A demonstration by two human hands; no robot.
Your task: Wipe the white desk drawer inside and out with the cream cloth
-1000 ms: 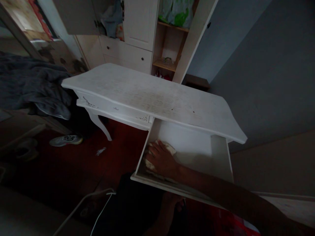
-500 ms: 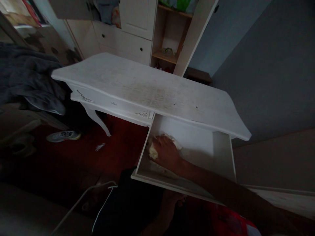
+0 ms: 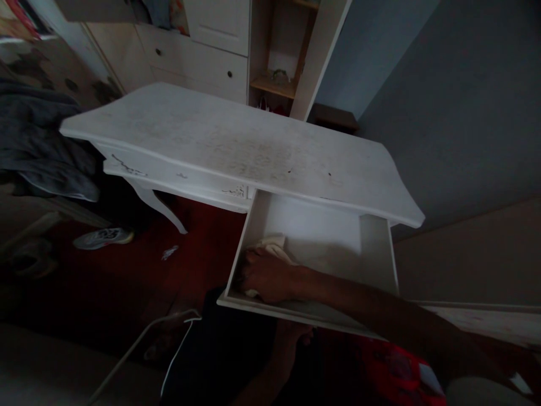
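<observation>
In the head view my right hand [image 3: 266, 275] presses into the front left corner of the pulled-out drawer [image 3: 319, 225]. Its fingers are closed on a cream cloth [image 3: 274, 243], part of which sticks out behind the knuckles. Below the drawer's front edge, my left hand [image 3: 298, 331] is close to the underside. Its upper part is hidden and only curled fingertips show dimly; whether it grips the drawer I cannot tell. The drawer belongs to a white table [image 3: 177, 118] with dark, smudged stains on its top.
Behind the table stands a white cabinet [image 3: 198, 62] with an open door [image 3: 323, 51]. Grey fabric [image 3: 42, 141] hangs at the left. A shoe [image 3: 103, 238] lies on the red floor. A red item [image 3: 393, 372] sits below the drawer, and a pale cord [image 3: 139, 344] runs at lower left.
My right hand has moved with the cloth toward the drawer's front left corner. The left hand stays beneath the drawer. The view has shifted slightly.
</observation>
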